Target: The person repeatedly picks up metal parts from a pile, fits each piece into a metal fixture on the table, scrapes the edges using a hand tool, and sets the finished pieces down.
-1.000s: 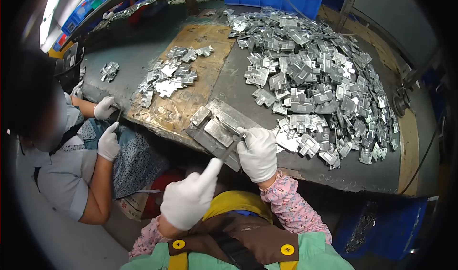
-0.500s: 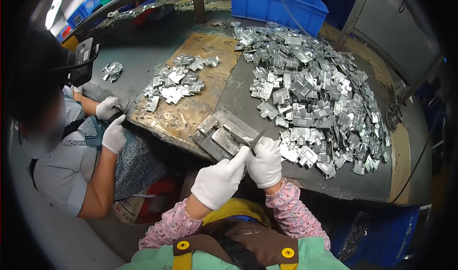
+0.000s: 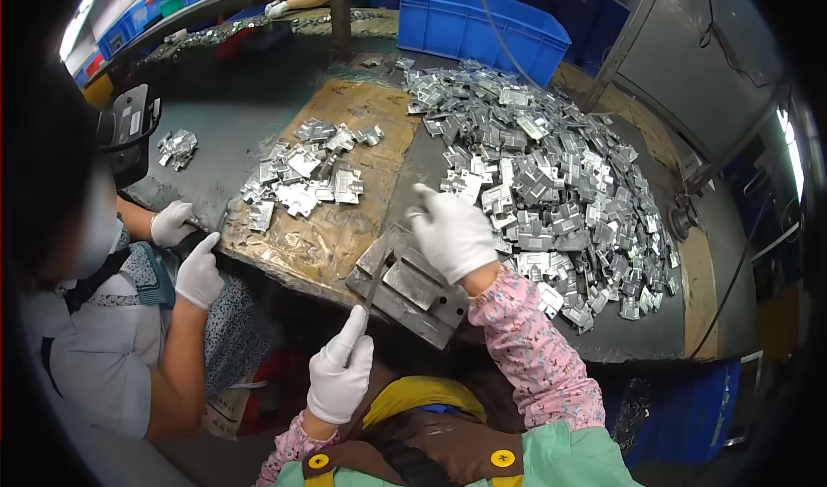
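Slotted metal block [image 3: 412, 284] set at near edge of counter [image 3: 422, 153]; clock directions taken from it. Narrow metal file [image 3: 376, 285] pinched in white-gloved left hand [image 3: 342, 377] at 7 o'clock, thumb and forefinger pressed together on it; blade slanted up over block's left part, contact cannot be told. White-gloved right hand [image 3: 454, 235] held at 1 o'clock, over block's far edge, palm down, fingers parted and loosely bent. Large heap of silver metal parts [image 3: 560, 203] piled at 2 o'clock, just beside right hand. Smaller batch of parts [image 3: 297, 164] spread on brown board [image 3: 332, 248] between 10 and 11; little cluster [image 3: 177, 148] placed at 10, well apart. Blue crate [image 3: 478, 31] stood past heap, between 12 and 1. Co-worker's gloved hand [image 3: 199, 279] seen at 9.
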Tool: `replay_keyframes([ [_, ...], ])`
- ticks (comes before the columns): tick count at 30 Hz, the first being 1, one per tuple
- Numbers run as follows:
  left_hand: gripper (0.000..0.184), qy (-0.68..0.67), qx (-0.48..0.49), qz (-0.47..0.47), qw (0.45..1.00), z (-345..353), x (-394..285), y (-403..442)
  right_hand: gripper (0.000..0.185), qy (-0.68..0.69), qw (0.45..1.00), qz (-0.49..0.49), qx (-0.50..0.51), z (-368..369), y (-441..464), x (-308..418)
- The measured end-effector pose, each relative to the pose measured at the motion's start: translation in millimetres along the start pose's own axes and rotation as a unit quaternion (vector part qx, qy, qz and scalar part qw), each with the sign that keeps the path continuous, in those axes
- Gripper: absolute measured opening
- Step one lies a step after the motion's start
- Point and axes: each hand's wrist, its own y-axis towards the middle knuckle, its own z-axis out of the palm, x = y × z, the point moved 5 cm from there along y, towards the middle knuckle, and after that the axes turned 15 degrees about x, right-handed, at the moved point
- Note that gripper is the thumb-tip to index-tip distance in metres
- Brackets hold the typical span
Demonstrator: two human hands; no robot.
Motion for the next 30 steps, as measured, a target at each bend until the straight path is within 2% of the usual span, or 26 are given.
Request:
replay_keyframes([
  [2,0.05,0.007,0.005,0.014,1.0,-1,3,-1,0.028,-0.125,0.987,0.012,-0.096,-12,-3,-21],
  [3,0.049,0.008,0.005,0.025,1.0,1,5,-2,0.028,-0.167,0.969,-0.006,-0.18,-18,-10,-34],
  [4,0.049,0.017,-0.005,0.054,0.998,2,7,0,0.029,-0.195,0.965,0.041,-0.169,-20,-7,-55],
  [5,0.05,0.017,0.001,0.051,0.999,3,8,0,0.034,-0.195,0.963,0.071,-0.173,-26,-4,-68],
  [7,0.051,0.018,0.016,0.046,0.999,6,8,0,0.032,-0.254,0.948,0.125,-0.144,-31,-3,-89],
  [11,0.052,0.053,0.03,0.053,0.997,12,0,1,0.022,-0.38,0.902,0.163,-0.122,-13,15,-120],
  [13,0.052,0.071,0.025,0.065,0.995,13,-9,-3,0.017,-0.324,0.92,0.186,-0.115,-17,19,-120],
  [14,0.048,0.091,0.055,0.035,0.994,13,-11,-7,0.017,-0.273,0.941,0.185,-0.079,-17,19,-119],
  [16,0.05,0.1,0.019,0.07,0.992,13,-11,-12,0.024,-0.164,0.969,0.183,-0.005,-19,13,-113],
  [17,0.052,0.105,0.002,0.088,0.991,12,-13,-15,0.021,-0.148,0.977,0.129,-0.079,-20,-2,-102],
  [19,0.052,0.119,-0.006,0.077,0.99,8,-14,-19,0.022,-0.031,0.986,0.068,-0.151,-26,-36,-77],
  [20,0.052,0.129,-0.007,0.071,0.989,5,-13,-21,0.017,0.1,0.983,0.047,-0.149,-30,-55,-61],
  [21,0.052,0.139,-0.007,0.066,0.988,4,-12,-21,0.014,0.35,0.933,0.046,-0.072,-10,-61,-66],
  [23,0.053,0.14,-0.006,0.074,0.987,4,-10,-21,0.014,0.337,0.941,-0.029,-0.006,10,-87,-47],
  [25,0.049,0.171,0.041,0.038,0.984,5,-19,-21,0.017,0.103,0.98,-0.131,-0.106,27,-103,-31],
  [26,0.049,0.168,0.039,0.048,0.984,6,-22,-21,0.018,0.083,0.975,-0.145,-0.145,28,-107,-29],
  [30,0.049,0.155,0.032,0.065,0.985,12,-33,-16,0.02,0.145,0.964,-0.163,-0.155,35,-102,-32],
])
